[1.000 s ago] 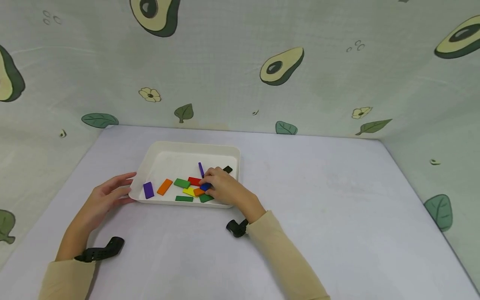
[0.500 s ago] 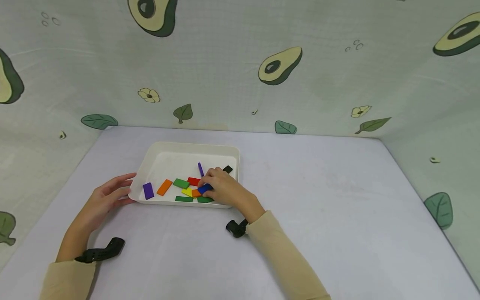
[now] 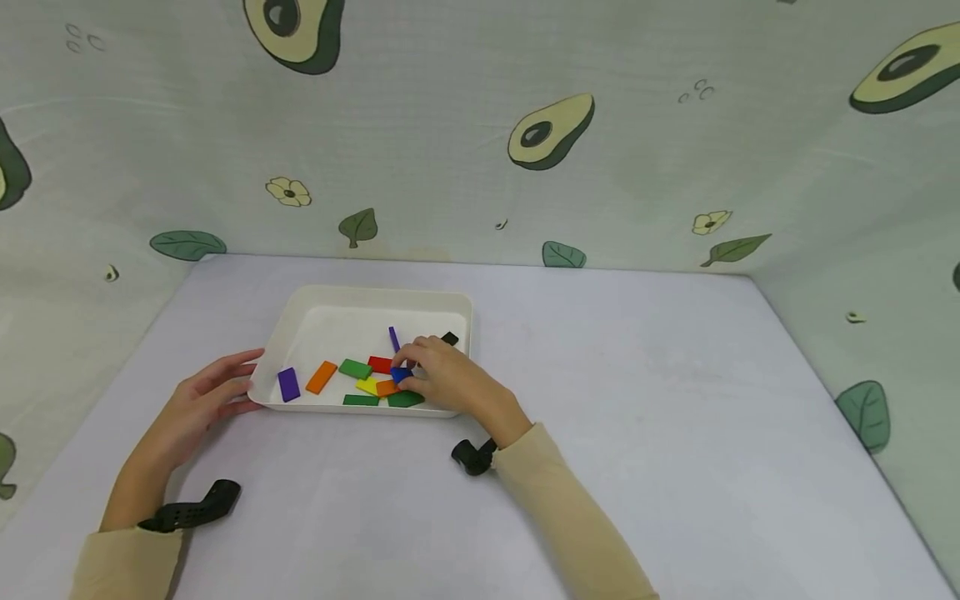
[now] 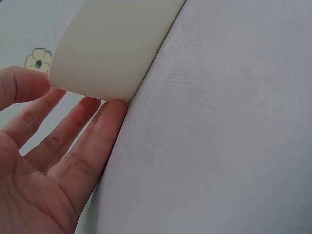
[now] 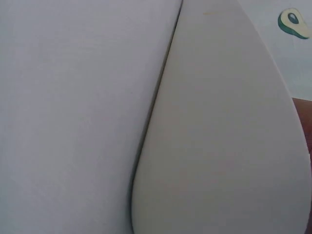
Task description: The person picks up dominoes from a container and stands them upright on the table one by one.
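In the head view, a shallow white tray (image 3: pixel 360 327) holds several flat coloured blocks. My right hand (image 3: pixel 448 375) reaches over the tray's right part, pinching a blue block (image 3: pixel 401 375) between thumb and fingers. Under and around it lie a red block (image 3: pixel 380 365), a yellow block (image 3: pixel 367 386), an orange block (image 3: pixel 387 387) and a dark green block (image 3: pixel 406 399). My left hand (image 3: pixel 204 406) touches the tray's left end with extended fingers, as the left wrist view shows against the tray wall (image 4: pixel 112 48). The right wrist view mostly shows the tray's outer wall (image 5: pixel 219 126).
Farther left in the tray lie a purple block (image 3: pixel 288 385), another orange block (image 3: pixel 322 377) and a light green block (image 3: pixel 356 369). A thin purple piece (image 3: pixel 393 338) and a black block (image 3: pixel 450 338) are near the right hand. The white table (image 3: pixel 637 417) meets a patterned cloth backdrop.
The blue block has turned slightly in my right fingers, and the orange block below it has shifted a little left. My left hand stays at the tray's end. The head view has swung slightly.
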Available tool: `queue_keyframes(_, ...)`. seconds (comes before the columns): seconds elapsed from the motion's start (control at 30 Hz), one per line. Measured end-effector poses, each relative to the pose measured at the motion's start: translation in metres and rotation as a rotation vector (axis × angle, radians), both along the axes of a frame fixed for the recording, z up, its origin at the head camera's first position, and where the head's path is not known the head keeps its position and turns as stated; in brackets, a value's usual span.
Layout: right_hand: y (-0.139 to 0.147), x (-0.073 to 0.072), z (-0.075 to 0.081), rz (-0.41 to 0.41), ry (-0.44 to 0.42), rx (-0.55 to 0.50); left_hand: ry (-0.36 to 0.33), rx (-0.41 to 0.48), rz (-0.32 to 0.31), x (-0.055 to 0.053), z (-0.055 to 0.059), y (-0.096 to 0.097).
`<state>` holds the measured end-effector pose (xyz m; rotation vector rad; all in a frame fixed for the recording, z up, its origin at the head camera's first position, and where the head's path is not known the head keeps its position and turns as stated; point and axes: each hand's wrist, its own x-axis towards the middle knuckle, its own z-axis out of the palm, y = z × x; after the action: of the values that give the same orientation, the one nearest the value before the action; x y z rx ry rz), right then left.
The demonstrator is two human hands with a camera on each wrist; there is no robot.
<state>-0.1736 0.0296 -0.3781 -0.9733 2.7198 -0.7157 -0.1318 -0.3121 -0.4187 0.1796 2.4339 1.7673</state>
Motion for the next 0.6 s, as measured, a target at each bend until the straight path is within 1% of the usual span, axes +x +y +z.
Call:
queue_keyframes(0.13,0.003,0.001,0.006,-0.032,-0.056,-0.072,-0.002,0.015,-0.005,0.000,0.001,0.000)
queue_keyframes(0.3,0.007,0.001,0.009,-0.044,-0.062,-0.122,-0.012,0.036,-0.003,0.000,0.000,-0.001)
queue_keyframes(0.4,0.010,0.002,0.012,-0.051,-0.084,-0.159,-0.021,0.054,-0.004,0.000,0.000,-0.001)
queue_keyframes(0.6,0.020,0.002,0.020,-0.080,-0.111,-0.228,-0.014,0.069,-0.014,0.000,0.000,-0.001)
